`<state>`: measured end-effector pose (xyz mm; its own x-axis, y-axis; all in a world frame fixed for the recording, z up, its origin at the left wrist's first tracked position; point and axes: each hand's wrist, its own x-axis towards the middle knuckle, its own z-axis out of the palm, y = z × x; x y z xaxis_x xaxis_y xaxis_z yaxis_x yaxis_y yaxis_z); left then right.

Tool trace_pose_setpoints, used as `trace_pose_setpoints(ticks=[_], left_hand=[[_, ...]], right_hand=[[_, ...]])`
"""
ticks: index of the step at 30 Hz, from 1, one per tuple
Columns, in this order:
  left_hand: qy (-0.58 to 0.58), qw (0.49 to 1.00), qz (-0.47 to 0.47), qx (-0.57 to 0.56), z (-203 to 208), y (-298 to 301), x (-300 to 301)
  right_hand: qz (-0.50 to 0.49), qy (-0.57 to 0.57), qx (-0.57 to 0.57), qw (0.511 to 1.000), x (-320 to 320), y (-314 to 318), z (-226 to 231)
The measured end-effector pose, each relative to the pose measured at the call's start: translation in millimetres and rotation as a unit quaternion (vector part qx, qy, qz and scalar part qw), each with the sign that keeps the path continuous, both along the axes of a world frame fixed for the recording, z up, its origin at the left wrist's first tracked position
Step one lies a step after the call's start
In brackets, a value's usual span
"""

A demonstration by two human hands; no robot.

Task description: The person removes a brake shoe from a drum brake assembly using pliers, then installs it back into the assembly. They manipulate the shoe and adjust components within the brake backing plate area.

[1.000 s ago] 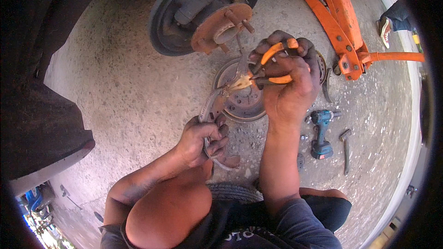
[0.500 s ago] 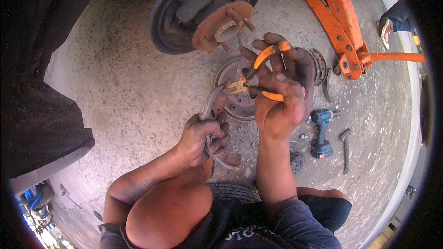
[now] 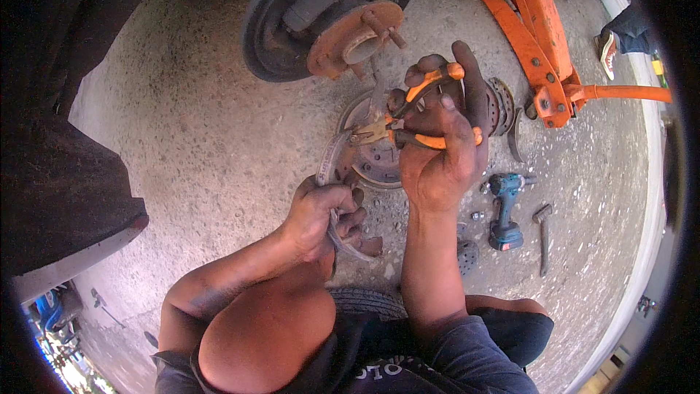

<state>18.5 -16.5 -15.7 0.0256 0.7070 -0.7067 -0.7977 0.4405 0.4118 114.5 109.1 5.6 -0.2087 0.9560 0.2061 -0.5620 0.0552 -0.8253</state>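
Grip, left hand (image 3: pixel 332 215): fingers folded around the middle of a curved brake shoe (image 3: pixel 329 163). Grip, right hand (image 3: pixel 446 142): curled about orange-and-black pliers (image 3: pixel 392 125), handles spread apart, one finger raised clear. Location of shoe: held above the concrete floor (image 3: pixel 219 138), between the person's knees and the rusty hub (image 3: pixel 328 55), its upper end at the plier nose and partly overlapping the view of the drum (image 3: pixel 379 173). Whether the nose pinches anything is too small to tell. Handling note, by judgement: the shoe is best held firm against the pull of the tool, the nose set squarely on the small fitting before squeezing — pressure even, left fingers well below the bite, so that a slip meets no skin. Count: brake shoe in hand, one; pliers, one; drum beneath, one; hub on its dark backing plate (image 3: pixel 266 51), one; loose curved piece on the floor at right, one (image 3: pixel 518 138); cordless driver, teal and black, one (image 3: pixel 504 211); hammer, one (image 3: pixel 544 244); orange floor jack, one (image 3: pixel 536 51); tyre near the person's body, one, partly hidden (image 3: pixel 368 303).
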Motion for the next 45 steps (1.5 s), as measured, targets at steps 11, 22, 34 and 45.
trace_pose_setpoints(ticks=[11, 22, 34, 45], left_hand=[[-0.013, 0.998, -0.015, -0.052, 5, 1, 1], [0.02, 0.999, -0.019, -0.032, 0, 2, 6], [-0.133, 0.989, -0.029, 0.063, -16, -4, -6], [-0.11, 0.992, -0.035, 0.057, -13, -3, -9]], right_hand=[[0.042, -0.005, -0.026, 0.999, -10, 1, 8], [-0.015, -0.024, -0.097, 0.995, -12, 8, 14], [-0.014, 0.057, -0.074, 0.996, 12, 18, 7], [0.047, 0.06, 0.028, 0.997, 1, 4, 4]])
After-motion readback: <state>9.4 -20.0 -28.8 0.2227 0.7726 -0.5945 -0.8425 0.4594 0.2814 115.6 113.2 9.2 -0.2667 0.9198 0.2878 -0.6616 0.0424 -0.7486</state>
